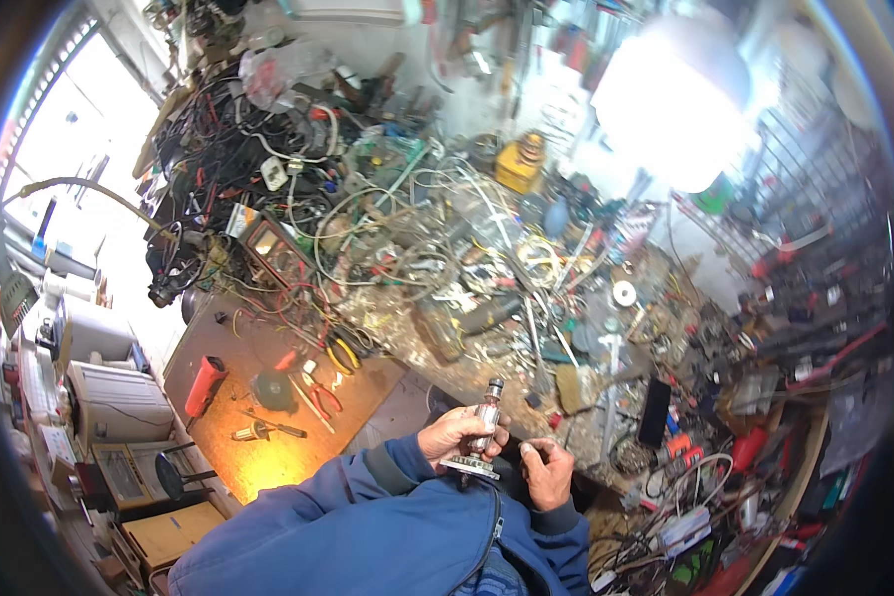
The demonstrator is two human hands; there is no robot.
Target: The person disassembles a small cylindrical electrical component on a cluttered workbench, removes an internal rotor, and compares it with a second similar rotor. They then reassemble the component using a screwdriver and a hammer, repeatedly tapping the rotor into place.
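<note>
My left hand (454,430) grips a small metal part (483,424), a shiny cylinder standing upright on a flat square base. It is held close to my chest, just off the workbench edge. My right hand (544,469) sits beside the part's base with its fingers curled; whether it pinches something small I cannot tell. Both blue jacket sleeves (368,507) come in from the bottom of the view.
The workbench (387,318) is heaped with tangled wires, tools and scrap. A brown board (268,437) at the left carries a red tool (206,385), red-handled pliers (320,393), yellow-handled pliers (343,355) and a screwdriver (258,430). A yellow device (520,164) stands at the back. A lamp (670,99) glares upper right.
</note>
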